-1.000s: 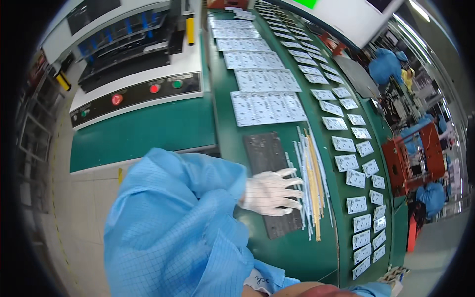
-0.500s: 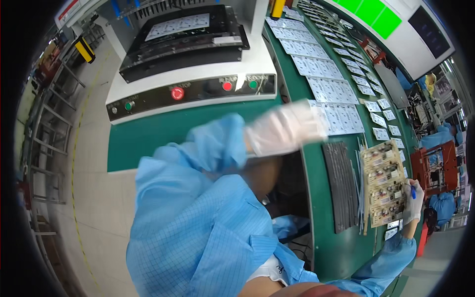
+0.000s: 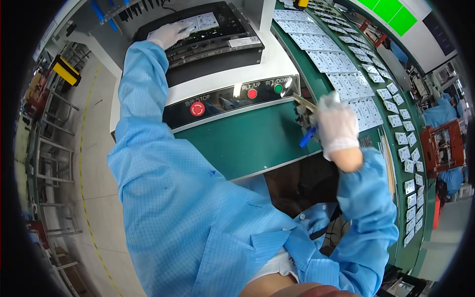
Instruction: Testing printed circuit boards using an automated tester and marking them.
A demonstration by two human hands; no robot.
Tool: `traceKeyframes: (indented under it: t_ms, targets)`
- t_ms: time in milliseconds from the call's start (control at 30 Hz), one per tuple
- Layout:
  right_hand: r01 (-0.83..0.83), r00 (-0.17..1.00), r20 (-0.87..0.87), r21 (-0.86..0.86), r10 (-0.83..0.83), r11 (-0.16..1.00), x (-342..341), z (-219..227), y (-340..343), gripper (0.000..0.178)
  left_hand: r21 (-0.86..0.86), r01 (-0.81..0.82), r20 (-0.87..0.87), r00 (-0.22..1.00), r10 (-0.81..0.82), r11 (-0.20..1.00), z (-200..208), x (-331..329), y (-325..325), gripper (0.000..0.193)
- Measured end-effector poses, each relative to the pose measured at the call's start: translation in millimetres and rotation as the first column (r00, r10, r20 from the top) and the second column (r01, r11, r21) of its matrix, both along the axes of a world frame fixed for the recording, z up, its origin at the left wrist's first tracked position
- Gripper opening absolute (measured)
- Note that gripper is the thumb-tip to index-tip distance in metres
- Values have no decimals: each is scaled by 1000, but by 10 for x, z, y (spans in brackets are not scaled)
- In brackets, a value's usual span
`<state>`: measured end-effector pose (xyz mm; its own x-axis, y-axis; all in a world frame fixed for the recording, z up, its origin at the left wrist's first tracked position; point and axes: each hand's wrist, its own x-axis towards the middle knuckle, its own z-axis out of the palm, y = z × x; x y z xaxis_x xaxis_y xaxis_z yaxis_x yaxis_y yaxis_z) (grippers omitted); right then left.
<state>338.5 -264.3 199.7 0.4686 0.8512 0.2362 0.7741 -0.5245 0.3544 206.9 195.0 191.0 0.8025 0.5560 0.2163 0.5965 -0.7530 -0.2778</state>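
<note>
My left hand [image 3: 170,34], in a white glove, reaches to the far left onto the black fixture [image 3: 217,57] of a white machine. Its fingers stretch over the left part of a white circuit board panel [image 3: 205,21], covering some of it. My right hand [image 3: 339,121], gloved too and smeared by motion, grips a circuit board panel [image 3: 306,105] that shows nearly edge-on, components facing down and left. A blue pen [image 3: 308,136] sticks out from the same hand. Both are raised near the right corner of the machine's front panel [image 3: 227,101].
Rows of white board panels [image 3: 336,62] and smaller boards [image 3: 391,106] cover the green bench [image 3: 232,143] on the right. Thin strips [image 3: 386,158] lie beside my right sleeve. A monitor [image 3: 403,20] stands at the far right. Red and green buttons line the machine's front.
My left hand has swung from the middle to the fixture at the far left. My right hand has brought the circuit board panel and pen from the right bench toward the machine.
</note>
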Motion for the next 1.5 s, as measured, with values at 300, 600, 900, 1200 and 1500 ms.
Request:
traceKeyframes:
  t_ms: [300, 600, 900, 1200, 1500]
  targets:
    - [61, 996, -80, 167, -48, 984, -1289, -948, 347, 9, 365, 95, 407, 878, -250, 926, 119, -203, -524, 37]
    - [7, 845, -451, 545, 286, 838, -1292, -1551, -56, 2, 263, 113, 570, 783, -249, 958, 243, -1776, -2267, 14]
    - [-287, 674, -492, 513, 551, 809, -674, -1469, 122, 9, -30, 167, 446, 885, -137, 985, -621, -1980, -2880, 41]
    - [-543, 601, -259, 562, 756, 624, 286, -1557, 78, 29, -203, 57, 277, 961, 1, 978, -1452, -1909, -3404, 39]
    - [-245, 777, -435, 457, 455, 855, -46, -1448, -391, 51, -316, 126, 874, 425, 237, 940, -1438, -2156, -3255, 54]
